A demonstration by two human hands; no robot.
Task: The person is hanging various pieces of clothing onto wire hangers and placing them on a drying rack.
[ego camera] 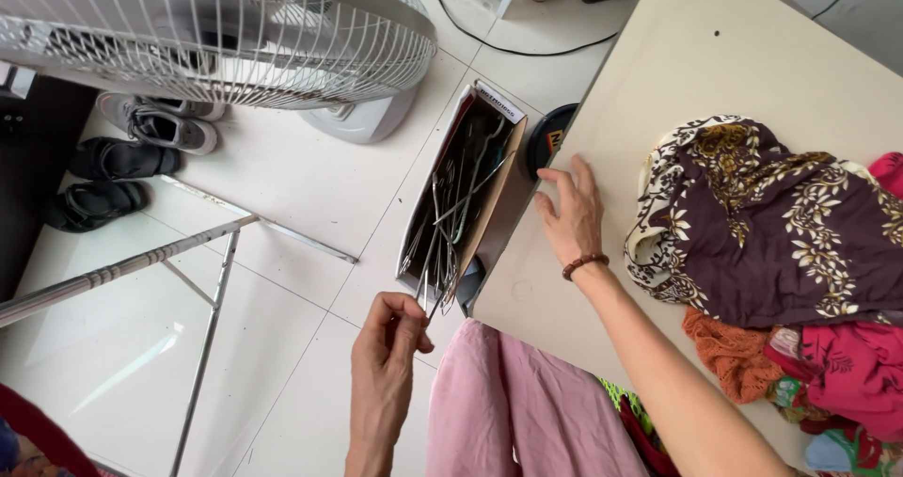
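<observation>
Pinching one wire hanger (435, 284) from the cardboard box (489, 195), left hand (388, 345) has fingers closed on it; right hand (571, 215) rests spread on the counter (715, 54), heaped clothes (781, 251) unhung.

Bench (715, 54): pale beige, plain. Floor (310, 195): white tiles with thin grey joints. Fan grille (235, 44): white wire over a grey centre; fan base (362, 119) light grey. Cardboard box (489, 204): brown walls, white label edge; wire hangers (451, 214) inside are dull silver-grey. Floral cloth (771, 223): deep maroon with cream and gold leaf-and-flower bands (border cream with dark speckle). Orange cloth (729, 350): rust-orange, netted texture. Magenta garment (847, 369): bright pink. Pink cloth (517, 402): soft dusty pink, plain. Bracelet (583, 264): reddish-brown beads. Sandals (103, 181): black. Sneakers (160, 124): grey and white. Metal rack (141, 265): silver.
</observation>
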